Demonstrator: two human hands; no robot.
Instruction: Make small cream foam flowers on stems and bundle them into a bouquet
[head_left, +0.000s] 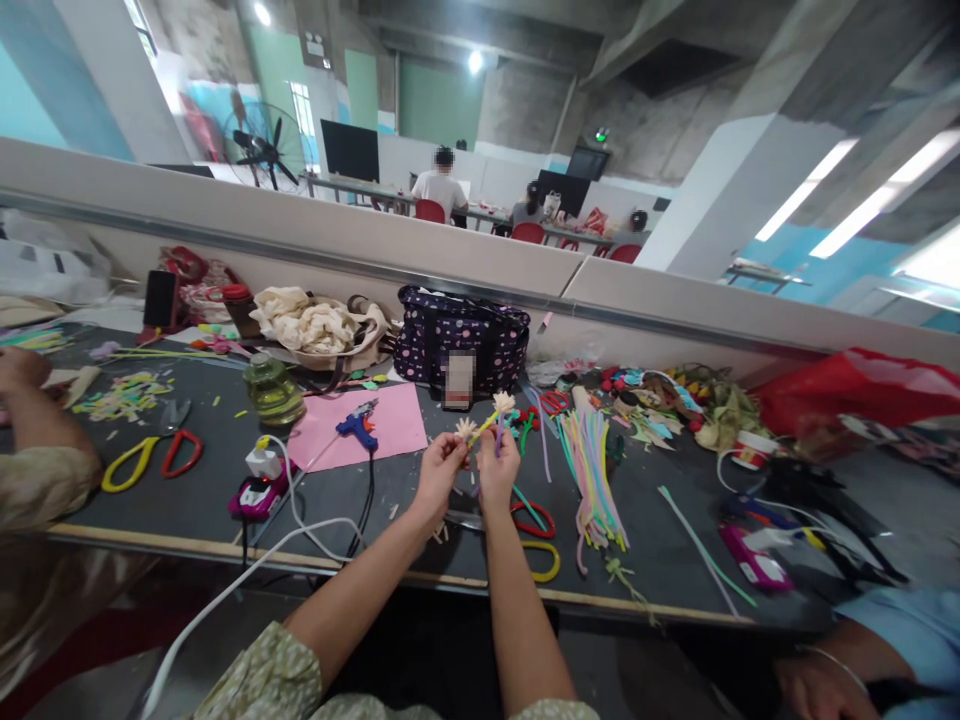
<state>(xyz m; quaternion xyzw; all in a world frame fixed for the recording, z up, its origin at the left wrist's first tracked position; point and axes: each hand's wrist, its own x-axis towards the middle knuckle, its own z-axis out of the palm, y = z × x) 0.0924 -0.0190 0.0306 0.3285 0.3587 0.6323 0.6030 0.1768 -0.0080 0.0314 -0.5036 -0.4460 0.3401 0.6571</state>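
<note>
My left hand (441,474) is closed, its fingertips pinching a small cream flower (466,429) with thin petals. My right hand (498,466) is closed around a purple stem (499,436) that looks like a pipe cleaner. A second cream flower (504,402) shows above the right fingers, and a yellow stem (486,422) slants between both hands. Just below the hands lies a pair of scissors with a red and a yellow handle (545,562), its blades partly hidden by my right forearm. Small cream scraps (440,532) are scattered on the dark table nearby.
A blue glue gun (358,428) lies on pink paper (397,418). Pastel pipe cleaners (596,465) are bundled to the right. A dark patterned bag (465,335) stands behind. White cable (225,590) crosses the table edge from a magenta power strip (259,492). Other people sit on both sides.
</note>
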